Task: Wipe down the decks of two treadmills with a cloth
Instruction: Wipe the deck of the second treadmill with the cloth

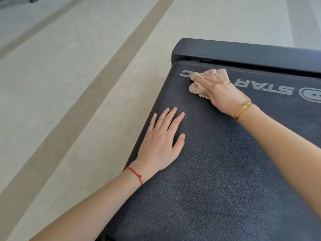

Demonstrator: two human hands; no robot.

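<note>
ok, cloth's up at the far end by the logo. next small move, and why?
Probably sweep the cloth right along the printed lettering. The right hand presses it flat on the belt near the far left corner, just short of the end cap; the left hand rests flat nearer.

Right hand (220,94) flat on bunched cloth (199,84), left hand (161,141) flat on treadmill belt (217,171).
</note>
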